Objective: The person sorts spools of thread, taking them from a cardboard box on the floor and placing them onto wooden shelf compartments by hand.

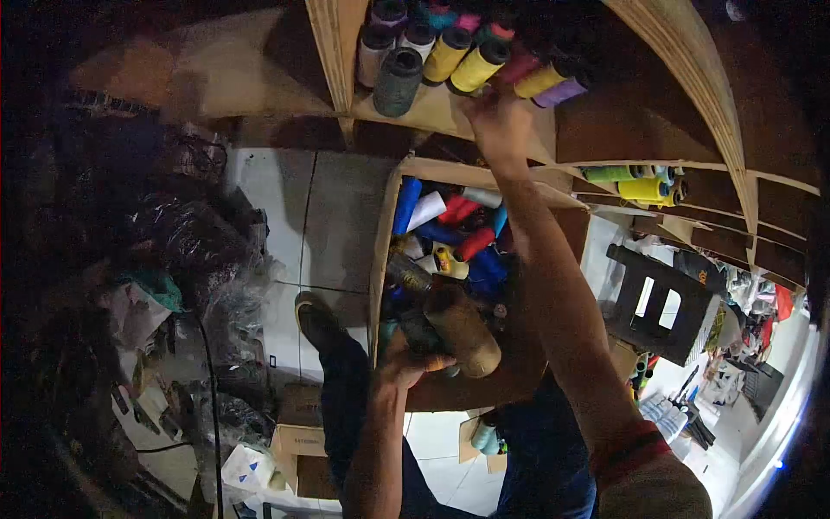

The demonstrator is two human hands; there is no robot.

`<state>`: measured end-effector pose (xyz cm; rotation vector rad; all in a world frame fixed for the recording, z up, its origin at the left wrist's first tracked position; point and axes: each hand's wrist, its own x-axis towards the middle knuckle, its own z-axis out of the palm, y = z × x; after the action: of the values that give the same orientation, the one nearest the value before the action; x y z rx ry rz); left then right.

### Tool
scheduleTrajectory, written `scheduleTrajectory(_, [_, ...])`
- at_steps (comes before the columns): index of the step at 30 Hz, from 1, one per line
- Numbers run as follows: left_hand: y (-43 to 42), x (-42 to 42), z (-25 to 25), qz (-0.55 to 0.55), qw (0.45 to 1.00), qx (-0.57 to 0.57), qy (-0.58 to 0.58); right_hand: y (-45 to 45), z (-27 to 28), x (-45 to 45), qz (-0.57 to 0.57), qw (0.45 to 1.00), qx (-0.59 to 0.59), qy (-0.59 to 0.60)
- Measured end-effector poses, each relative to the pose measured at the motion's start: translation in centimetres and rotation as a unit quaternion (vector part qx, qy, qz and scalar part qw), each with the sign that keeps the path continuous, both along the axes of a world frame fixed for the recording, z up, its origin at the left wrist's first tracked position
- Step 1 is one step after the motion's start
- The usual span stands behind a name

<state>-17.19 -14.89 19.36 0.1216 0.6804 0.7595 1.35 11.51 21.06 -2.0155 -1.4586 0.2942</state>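
My left hand (405,362) is closed at the lower left of an open cardboard box, with a dark spool (418,330) in its grasp. A large brown thread cone (463,330) lies tilted against that spool, by my fingertips. My right hand (501,125) reaches into a wooden shelf compartment (432,108), beside yellow spools (478,69) and a purple spool (562,90). Its fingers are partly hidden and dim. A dark green-grey spool (398,83) stands at the compartment's front. Inside the box (382,259) are several blue, red, white and yellow spools.
More shelf compartments with green and yellow spools (641,189) run to the right. A black plastic crate (661,303) stands below them. Plastic bags (207,251) and clutter cover the left side. A small carton (301,439) sits near my legs.
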Motion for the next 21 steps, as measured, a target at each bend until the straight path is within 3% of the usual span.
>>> scheduleTrajectory(3, [0.1, 0.2, -0.6, 0.043, 0.999, 0.011, -0.015, -3.9, 1.5, 1.8, 0.096, 0.992, -0.062, -0.053])
scheduleTrajectory(4, [0.3, 0.3, -0.8, 0.066, 0.997, 0.017, -0.032, -5.9, 2.8, 2.3, 0.11, 0.973, -0.163, 0.121])
scheduleTrajectory(5, [0.7, 0.4, -0.4, 0.097, 0.995, -0.005, -0.013, -8.3, 4.2, 2.7, 0.12, 0.913, -0.259, 0.291])
scheduleTrajectory(6, [1.2, 0.5, 0.3, 0.128, 0.991, -0.028, 0.005, -11.2, 5.0, 3.4, 0.24, 0.904, -0.266, 0.232])
scheduleTrajectory(8, [1.8, 0.5, 0.6, 0.132, 0.989, -0.062, 0.029, -14.9, 7.5, 2.5, 0.356, 0.846, -0.345, 0.197])
scheduleTrajectory(9, [2.0, 0.2, 0.4, 0.105, 0.991, -0.074, 0.034, -15.6, 9.2, 1.1, 0.353, 0.806, -0.42, 0.224])
scheduleTrajectory(12, [2.1, 0.6, -0.2, 0.046, 0.992, 0.029, 0.114, -17.5, 9.5, -0.8, 0.248, 0.808, -0.499, 0.188])
scheduleTrajectory(13, [2.3, 0.7, -0.2, 0.029, 0.984, 0.086, 0.151, -17.9, 8.6, 0.0, 0.254, 0.81, -0.478, 0.225])
scheduleTrajectory(15, [2.9, 0.8, 0.9, 0.07, 0.993, 0.036, 0.09, -19.2, 5.0, 2.9, 0.265, 0.81, -0.431, 0.297])
scheduleTrajectory(17, [3.2, 1.0, 1.1, 0.1, 0.993, -0.006, 0.057, -19.0, 3.0, 5.2, 0.157, 0.798, -0.274, 0.513])
scheduleTrajectory(18, [3.0, 1.1, 0.7, 0.112, 0.992, -0.025, 0.054, -16.7, 4.1, 3.0, 0.092, 0.828, -0.109, 0.542])
scheduleTrajectory(19, [2.8, 1.2, 0.4, 0.123, 0.99, -0.045, 0.05, -13.8, 5.3, 2.7, 0.03, 0.902, -0.124, 0.413])
scheduleTrajectory(20, [2.6, 1.2, 0.4, 0.118, 0.991, -0.046, 0.044, -11.5, 3.7, 3.6, 0.016, 0.911, -0.066, 0.406])
scheduleTrajectory(21, [2.5, 1.2, 0.3, 0.11, 0.992, -0.046, 0.037, -9.3, 3.8, 3.4, 0.004, 0.957, -0.043, 0.285])
